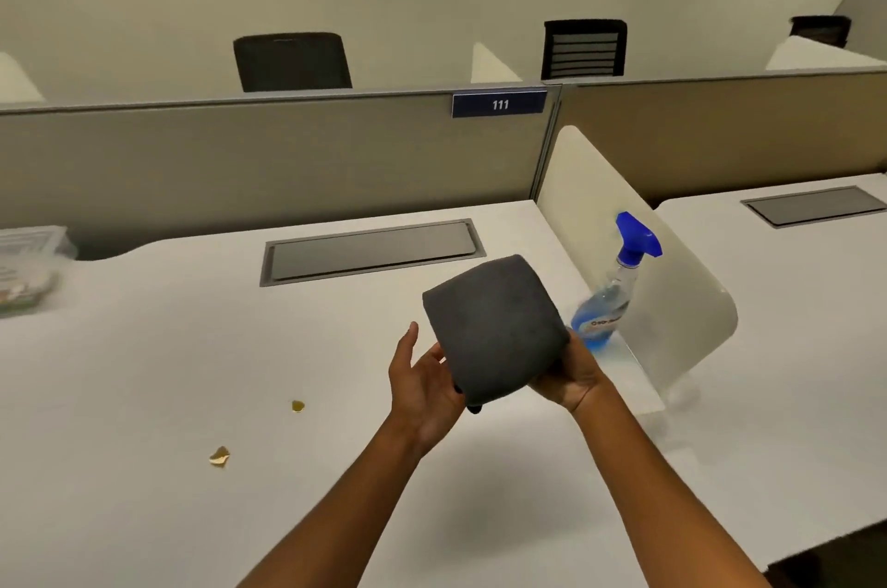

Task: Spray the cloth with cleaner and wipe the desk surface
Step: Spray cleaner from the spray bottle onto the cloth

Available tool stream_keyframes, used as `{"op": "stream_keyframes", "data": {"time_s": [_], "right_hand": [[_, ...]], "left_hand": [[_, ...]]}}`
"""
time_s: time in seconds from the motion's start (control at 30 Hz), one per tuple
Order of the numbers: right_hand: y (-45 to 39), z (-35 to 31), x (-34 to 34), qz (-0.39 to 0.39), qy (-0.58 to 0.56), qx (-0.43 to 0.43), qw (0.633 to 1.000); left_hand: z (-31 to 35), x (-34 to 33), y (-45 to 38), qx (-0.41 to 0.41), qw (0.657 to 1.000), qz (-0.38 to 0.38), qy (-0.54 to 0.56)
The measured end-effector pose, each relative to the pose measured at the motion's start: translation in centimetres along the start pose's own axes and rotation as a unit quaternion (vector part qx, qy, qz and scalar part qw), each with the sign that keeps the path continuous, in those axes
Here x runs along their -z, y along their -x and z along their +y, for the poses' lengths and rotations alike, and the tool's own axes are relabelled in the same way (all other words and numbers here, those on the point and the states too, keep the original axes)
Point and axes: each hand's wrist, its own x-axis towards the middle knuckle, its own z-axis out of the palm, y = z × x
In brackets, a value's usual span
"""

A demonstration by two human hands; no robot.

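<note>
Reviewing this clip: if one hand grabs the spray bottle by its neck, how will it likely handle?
The spray bottle looks only partly filled with blue liquid, so probably light, with the weight low. It is tall and narrow and appears to lean by the white divider, so a sideways nudge could tip it. Its clear plastic looks rigid, not fragile.

The folded cloth [494,328] is dark grey, matt, with a soft, fine nap like microfibre. The table [144,395] top is white, smooth and matt, its inset cable-tray cover [372,250] a dull grey metal-like panel. The spray bottle [607,294] is clear glossy plastic with an opaque blue plastic trigger head. The side divider [672,299] looks smooth off-white, and the back partition [240,155] a beige woven fabric.
</note>
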Motion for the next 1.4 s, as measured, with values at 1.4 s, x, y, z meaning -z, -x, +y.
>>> {"op": "stream_keyframes", "data": {"time_s": [1.4], "right_hand": [[-0.4,-12.8,6.2,0.511,0.486,0.271,0.655]], "left_hand": [[-0.9,1.1,-1.1,-0.016,0.992,0.036,-0.123]]}}
